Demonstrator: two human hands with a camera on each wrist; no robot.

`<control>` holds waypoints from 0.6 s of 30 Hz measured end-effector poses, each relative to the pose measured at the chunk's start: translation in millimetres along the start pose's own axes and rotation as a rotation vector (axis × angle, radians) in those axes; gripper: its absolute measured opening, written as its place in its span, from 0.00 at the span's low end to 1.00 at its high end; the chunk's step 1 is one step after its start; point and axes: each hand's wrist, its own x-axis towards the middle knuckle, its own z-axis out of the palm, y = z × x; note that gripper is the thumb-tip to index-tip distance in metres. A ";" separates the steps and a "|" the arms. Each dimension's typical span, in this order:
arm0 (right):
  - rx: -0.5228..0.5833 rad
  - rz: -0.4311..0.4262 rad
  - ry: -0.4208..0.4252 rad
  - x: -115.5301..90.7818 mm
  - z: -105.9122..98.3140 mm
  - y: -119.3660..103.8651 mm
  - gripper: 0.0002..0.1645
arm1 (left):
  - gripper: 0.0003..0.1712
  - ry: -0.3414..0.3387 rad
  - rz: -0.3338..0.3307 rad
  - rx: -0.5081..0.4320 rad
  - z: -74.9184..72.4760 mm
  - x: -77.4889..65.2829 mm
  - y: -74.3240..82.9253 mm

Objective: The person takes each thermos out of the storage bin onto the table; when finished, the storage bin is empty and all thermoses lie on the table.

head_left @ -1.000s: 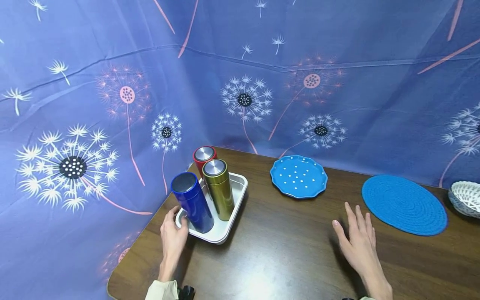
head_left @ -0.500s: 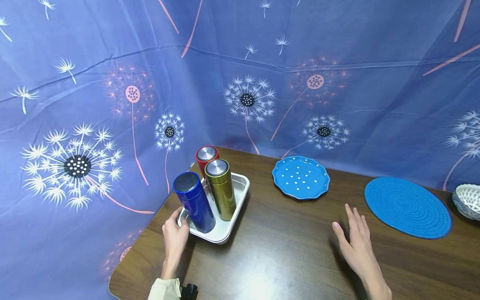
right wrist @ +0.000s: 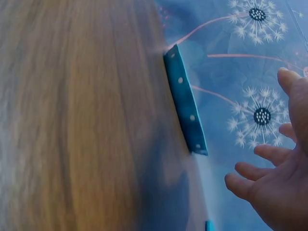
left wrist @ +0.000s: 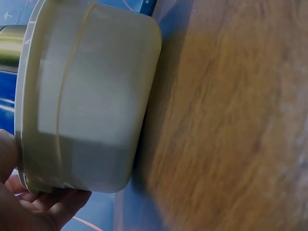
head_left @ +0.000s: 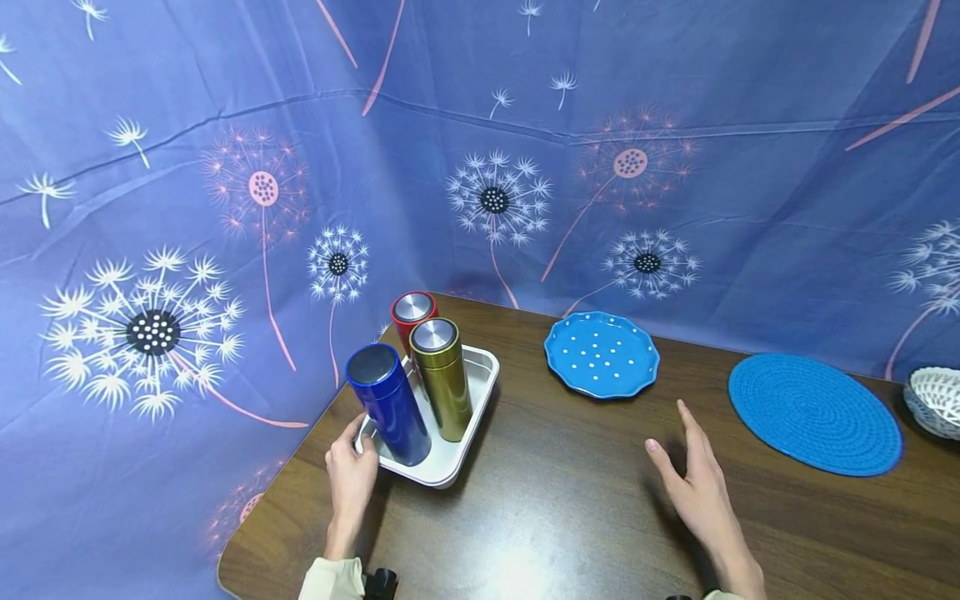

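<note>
A white rectangular tray (head_left: 442, 468) with raised walls stands at the left of the table. Upright in it are a blue flask (head_left: 392, 417), a gold flask (head_left: 444, 392) and a red flask (head_left: 415, 310), the red one partly hidden behind the gold. My left hand (head_left: 351, 483) grips the tray's near left corner. In the left wrist view, its thumb is at the rim and the fingers (left wrist: 67, 204) curl round the outer wall. My right hand (head_left: 701, 496) hovers over the table with its fingers extended, holding nothing; in the right wrist view this hand (right wrist: 281, 178) touches nothing.
A blue polka-dot plate (head_left: 602, 356) lies at the back, ahead of my right hand. A round blue placemat (head_left: 813, 414) is right of it, and a white patterned basket-like bowl (head_left: 937, 400) sits at the far right. A dandelion-print curtain (head_left: 480, 150) borders the table's back and left.
My right hand has shifted a little to the left and turned more onto its side. The left hand and the tray with its flasks stay in place.
</note>
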 end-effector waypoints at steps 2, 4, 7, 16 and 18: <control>0.019 0.003 -0.009 1.9 2.9 -3.3 0.47 | 0.22 0.006 0.005 0.000 0.4 -0.1 -0.5; 0.031 0.002 -0.020 4.2 5.9 -7.4 0.48 | 0.22 0.012 0.010 -0.007 0.9 -0.4 -0.5; 0.039 0.001 -0.035 8.1 11.3 -13.1 0.49 | 0.22 0.022 0.013 -0.021 1.6 -0.6 -0.4; 0.052 -0.039 -0.076 17.7 30.9 -26.2 0.50 | 0.21 0.034 0.021 -0.035 3.1 -1.4 -1.5; 0.058 -0.055 -0.082 19.6 35.5 -28.6 0.50 | 0.21 0.036 0.016 -0.035 2.9 -1.7 -1.8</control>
